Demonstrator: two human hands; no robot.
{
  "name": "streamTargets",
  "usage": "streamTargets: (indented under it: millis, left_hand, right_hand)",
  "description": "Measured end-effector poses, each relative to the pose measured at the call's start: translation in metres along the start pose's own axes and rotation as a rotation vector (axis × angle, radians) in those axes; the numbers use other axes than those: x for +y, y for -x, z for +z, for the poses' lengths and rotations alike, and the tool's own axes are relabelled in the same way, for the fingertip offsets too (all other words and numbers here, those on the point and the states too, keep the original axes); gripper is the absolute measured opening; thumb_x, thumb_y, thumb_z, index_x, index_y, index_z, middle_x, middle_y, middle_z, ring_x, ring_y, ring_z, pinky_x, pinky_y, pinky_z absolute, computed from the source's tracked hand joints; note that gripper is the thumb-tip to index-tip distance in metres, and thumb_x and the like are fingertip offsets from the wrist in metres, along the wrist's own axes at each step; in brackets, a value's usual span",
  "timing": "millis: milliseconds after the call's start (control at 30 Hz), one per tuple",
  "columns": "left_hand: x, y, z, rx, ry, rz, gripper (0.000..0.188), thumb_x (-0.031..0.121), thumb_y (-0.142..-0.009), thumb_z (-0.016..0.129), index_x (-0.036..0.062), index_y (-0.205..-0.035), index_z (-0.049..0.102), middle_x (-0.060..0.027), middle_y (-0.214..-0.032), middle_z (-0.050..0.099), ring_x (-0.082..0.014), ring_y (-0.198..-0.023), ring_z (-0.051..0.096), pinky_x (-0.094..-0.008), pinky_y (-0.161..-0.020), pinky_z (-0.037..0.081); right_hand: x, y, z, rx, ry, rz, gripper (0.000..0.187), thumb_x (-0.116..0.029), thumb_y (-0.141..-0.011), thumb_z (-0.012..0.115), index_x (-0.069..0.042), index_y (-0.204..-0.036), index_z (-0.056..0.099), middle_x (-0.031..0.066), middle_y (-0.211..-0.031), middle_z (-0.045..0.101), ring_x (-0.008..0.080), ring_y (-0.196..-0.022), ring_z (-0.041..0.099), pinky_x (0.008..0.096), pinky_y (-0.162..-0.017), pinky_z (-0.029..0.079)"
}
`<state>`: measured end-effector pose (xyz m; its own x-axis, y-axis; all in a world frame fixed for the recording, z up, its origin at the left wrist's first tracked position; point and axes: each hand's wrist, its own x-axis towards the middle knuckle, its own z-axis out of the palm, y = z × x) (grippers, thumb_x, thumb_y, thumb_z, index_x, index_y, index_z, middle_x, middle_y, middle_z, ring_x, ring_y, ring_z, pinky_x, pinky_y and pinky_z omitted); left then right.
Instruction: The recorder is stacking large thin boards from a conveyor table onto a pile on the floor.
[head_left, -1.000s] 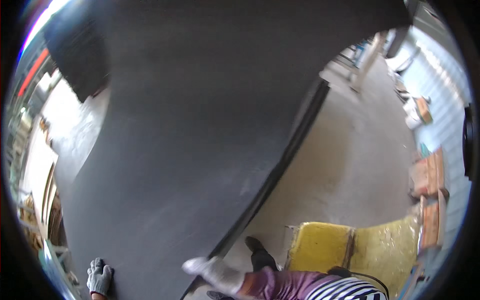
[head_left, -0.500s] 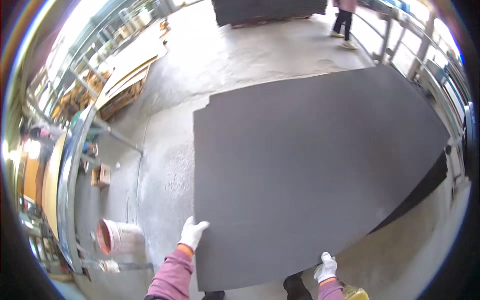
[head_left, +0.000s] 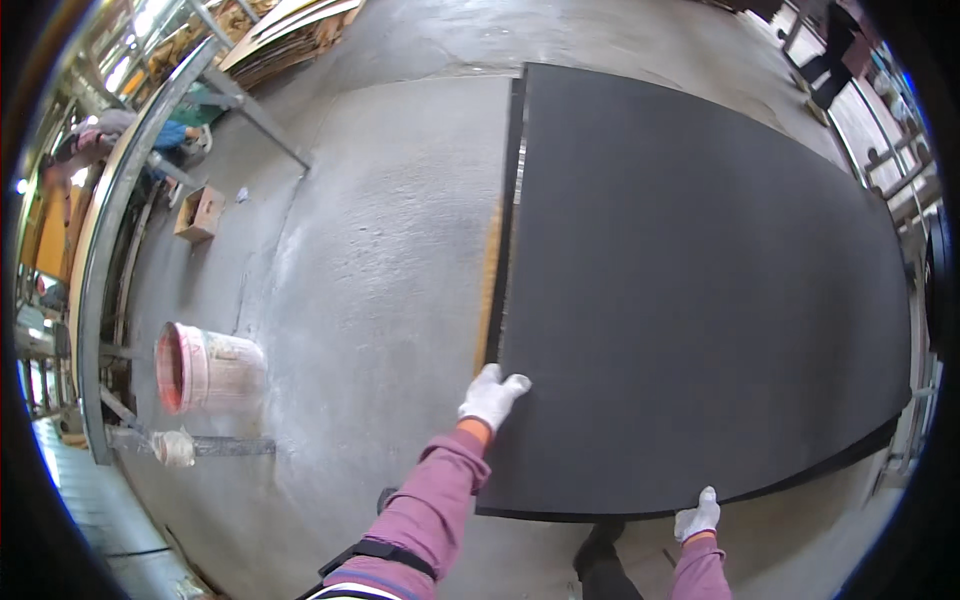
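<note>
Evidently, left hand [head_left: 490,398] and right hand [head_left: 698,517] are holding a dark sheet [head_left: 700,300] by its edges

The broad sheet is lying flat-side up in front of the person, right of centre, its near edge passing just ahead of a dark trouser leg [head_left: 605,565]. Along its left side a dark strip [head_left: 504,260] and a yellowish edge [head_left: 489,290] are showing; whether the sheet is resting on them or hanging above them, I cannot tell.

The left hand, in a white glove, is closing around the left edge, its thumb lying over the top face. The right hand, also gloved, is gripping the near edge, one digit standing up over the rim. Most of the fingers are hidden, so how tightly they are pressing is unclear.

Judging by this two-edge hold, the step in hand is steering or positioning the sheet. Any next move is probably calling for both hands working together and keeping the near corner level, since so wide a piece could be sagging or swinging at its far side.

Well apart on the left, a pinkish bucket [head_left: 225,370] and a small box [head_left: 200,213] are standing on the concrete floor [head_left: 350,290].
</note>
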<state>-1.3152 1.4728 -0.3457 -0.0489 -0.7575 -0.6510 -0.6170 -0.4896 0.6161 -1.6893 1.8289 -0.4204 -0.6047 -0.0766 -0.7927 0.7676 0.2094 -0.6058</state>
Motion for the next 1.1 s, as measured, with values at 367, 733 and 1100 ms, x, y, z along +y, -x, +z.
streamTargets:
  millis: [367, 733, 1100]
  left_hand:
    - [-0.169, 0.271, -0.113, 0.003, -0.077, -0.287, 0.054, 0.050, -0.092, 0.041, 0.0013, -0.109, 0.058, -0.0210, -0.108, 0.064, -0.0388, -0.106, 0.059, -0.0437, -0.091, 0.044]
    - [-0.261, 0.540, -0.232, 0.258, 0.241, -0.573, 0.048, 0.048, -0.090, 0.048, 0.0078, -0.113, 0.062, -0.0193, -0.109, 0.066, -0.0386, -0.104, 0.062, -0.0489, -0.095, 0.045]
    - [-0.469, 0.498, -0.395, 0.826, 0.462, -0.501, 0.032, 0.030, -0.095, 0.051, 0.0035, -0.109, 0.060, -0.0195, -0.102, 0.066, -0.0389, -0.096, 0.063, -0.0436, -0.088, 0.049]
  right_hand:
    - [0.010, 0.117, 0.010, -0.891, 2.037, -0.407, 0.022, -0.007, -0.082, 0.062, -0.005, -0.103, 0.066, 0.0048, -0.084, 0.066, 0.0192, -0.082, 0.065, 0.0326, -0.068, 0.052]
    - [0.114, 0.486, 0.160, -1.748, 1.777, -0.927, 0.015, -0.021, -0.085, 0.062, -0.011, -0.075, 0.056, 0.0069, -0.058, 0.054, 0.0193, -0.042, 0.049, 0.0319, -0.040, 0.042]
    - [0.199, 0.708, 0.251, -1.046, 1.846, -0.180, 0.015, -0.020, -0.086, 0.057, -0.006, -0.087, 0.063, 0.0041, -0.065, 0.057, 0.0152, -0.053, 0.052, 0.0318, -0.047, 0.043]
